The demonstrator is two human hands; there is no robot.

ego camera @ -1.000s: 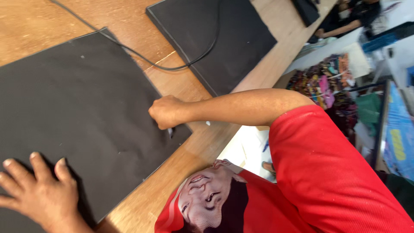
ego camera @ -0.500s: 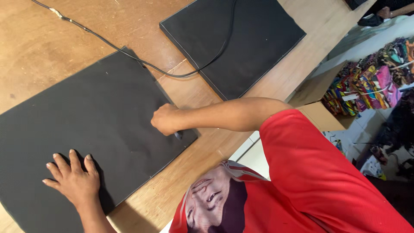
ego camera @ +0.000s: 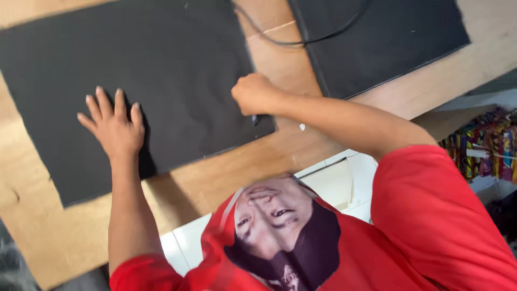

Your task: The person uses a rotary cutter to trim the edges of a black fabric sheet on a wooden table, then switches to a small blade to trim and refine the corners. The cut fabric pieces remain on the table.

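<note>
A large black sheet [ego camera: 177, 70] lies flat on the wooden table [ego camera: 280, 156]. My left hand [ego camera: 114, 128] rests palm down on the sheet's near left part, fingers spread. At the sheet's near right corner my right hand [ego camera: 252, 94] is closed in a fist around a small dark tool [ego camera: 256, 119]. The tool's tip touches the sheet close to its edge. Most of the tool is hidden inside the fist, so I cannot tell its kind.
A second black sheet [ego camera: 388, 37] lies at the far right of the table, with a thin black cable [ego camera: 301, 40] running over it and the wood. My red shirt [ego camera: 431, 226] fills the bottom right. White floor tiles [ego camera: 344, 180] and colourful fabrics [ego camera: 493, 145] lie past the table's edge.
My left hand has slid further onto the black sheet, fingers still spread. My right fist has stayed at the sheet's corner. The view has swung left and closer.
</note>
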